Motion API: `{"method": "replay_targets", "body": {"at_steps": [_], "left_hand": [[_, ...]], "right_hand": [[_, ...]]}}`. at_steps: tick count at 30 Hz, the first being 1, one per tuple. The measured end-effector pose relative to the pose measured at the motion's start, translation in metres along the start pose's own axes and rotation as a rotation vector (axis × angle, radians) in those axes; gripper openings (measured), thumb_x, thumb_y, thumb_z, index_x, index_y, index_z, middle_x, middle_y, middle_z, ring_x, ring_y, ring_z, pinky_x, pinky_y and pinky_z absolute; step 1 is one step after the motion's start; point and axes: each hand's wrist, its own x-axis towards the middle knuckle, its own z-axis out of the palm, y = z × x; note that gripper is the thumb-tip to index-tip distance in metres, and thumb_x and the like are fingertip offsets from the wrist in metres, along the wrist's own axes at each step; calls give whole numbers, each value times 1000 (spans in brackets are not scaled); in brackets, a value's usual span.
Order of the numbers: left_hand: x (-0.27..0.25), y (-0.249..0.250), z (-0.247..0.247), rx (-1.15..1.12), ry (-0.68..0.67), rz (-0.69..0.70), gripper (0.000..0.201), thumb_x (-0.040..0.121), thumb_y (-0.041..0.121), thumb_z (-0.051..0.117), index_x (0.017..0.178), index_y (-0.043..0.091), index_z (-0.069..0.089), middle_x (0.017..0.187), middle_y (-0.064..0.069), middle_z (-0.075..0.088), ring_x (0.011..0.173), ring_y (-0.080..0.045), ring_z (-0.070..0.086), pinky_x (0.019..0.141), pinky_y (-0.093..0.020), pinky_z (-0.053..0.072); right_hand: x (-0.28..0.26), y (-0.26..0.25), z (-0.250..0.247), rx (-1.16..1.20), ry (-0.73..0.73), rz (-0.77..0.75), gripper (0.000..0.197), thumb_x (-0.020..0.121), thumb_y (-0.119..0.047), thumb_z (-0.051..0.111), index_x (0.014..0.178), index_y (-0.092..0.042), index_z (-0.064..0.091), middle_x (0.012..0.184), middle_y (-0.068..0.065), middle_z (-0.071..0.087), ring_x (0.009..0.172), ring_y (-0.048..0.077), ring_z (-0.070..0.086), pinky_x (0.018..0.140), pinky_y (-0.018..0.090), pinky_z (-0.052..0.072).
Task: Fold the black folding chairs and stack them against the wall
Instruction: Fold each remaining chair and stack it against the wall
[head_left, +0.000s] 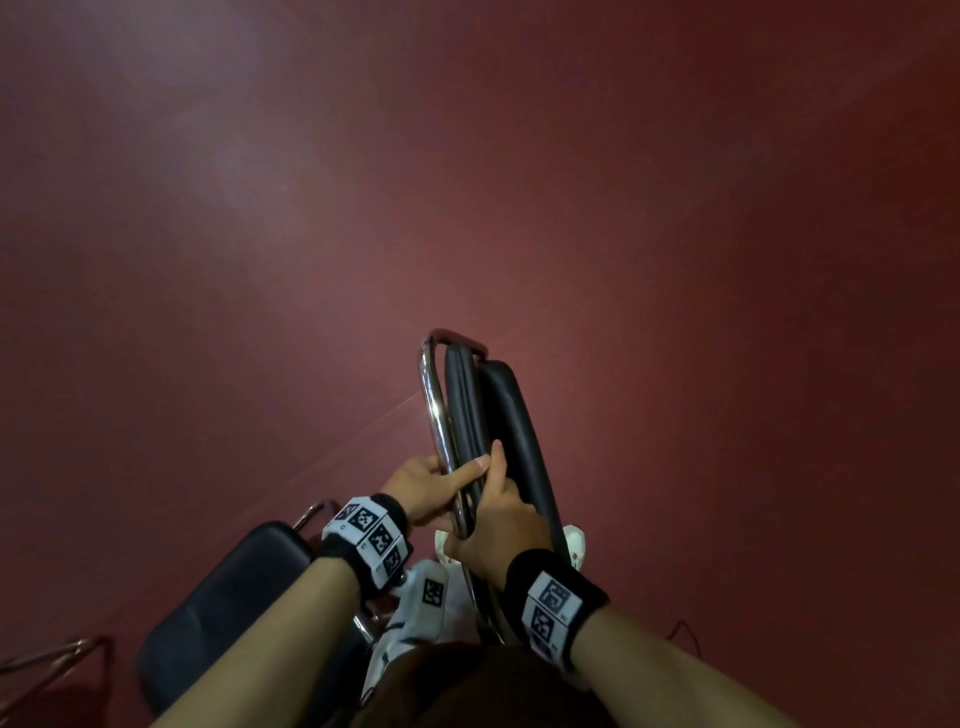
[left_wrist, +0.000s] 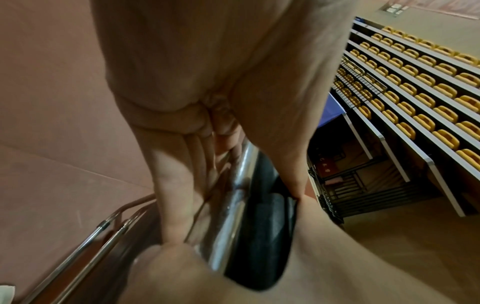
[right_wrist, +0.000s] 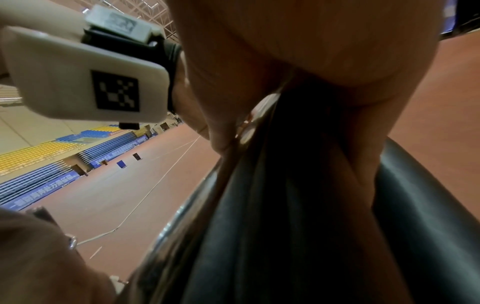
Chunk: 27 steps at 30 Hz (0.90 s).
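Note:
A folded black chair (head_left: 498, 415) with a chrome tube frame (head_left: 436, 415) is held upright in front of me, seen from above. My left hand (head_left: 436, 480) grips the chrome top tube, fingers under it and thumb across the black pad. My right hand (head_left: 501, 519) grips the frame and pad edge beside it, forefinger pointing up along the pad. In the left wrist view the fingers (left_wrist: 168, 185) curl round the tube (left_wrist: 233, 205) next to the black pad (left_wrist: 262, 236). The right wrist view shows the black pad (right_wrist: 285, 226) under my palm.
A second black chair (head_left: 234, 597) stands unfolded at lower left, with another chrome frame (head_left: 47, 665) at the far left edge. Dark red sports floor (head_left: 467, 182) stretches ahead. Tiered stands with yellow seats (left_wrist: 415, 92) rise to one side. My white shoes (head_left: 415, 613) show below.

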Motion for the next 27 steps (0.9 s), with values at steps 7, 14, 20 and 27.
{"method": "replay_targets", "body": {"at_steps": [7,14,20,27], "left_hand": [[0,2,-14,89,-142,-46,68,70,69,78,112,16,71,89,-6,79,80,-22,77,77,-34,62],[2,11,-7,111,-184,-54,68,76,66,73,119,14,63,88,-14,78,84,-27,77,86,-43,61],[-2,32,-11,419,-199,-8,53,90,59,61,103,8,66,90,-6,76,71,-17,76,73,-33,63],[-7,74,-14,1424,203,809,83,73,21,74,145,26,32,144,-11,36,128,-32,43,98,-44,47]], "right_hand": [[-7,2,-12,-66,3,-24,131,74,-61,76,157,-30,-21,137,6,54,112,29,65,91,45,54],[1,7,-6,-5,54,37,132,74,-53,81,158,-24,-16,136,10,55,114,31,64,91,44,54],[6,15,1,-20,106,41,120,70,-47,84,154,-21,2,123,8,62,102,31,69,84,42,58],[14,46,-34,11,48,154,86,73,-38,79,135,-24,19,113,4,63,102,32,66,83,40,54]]}}
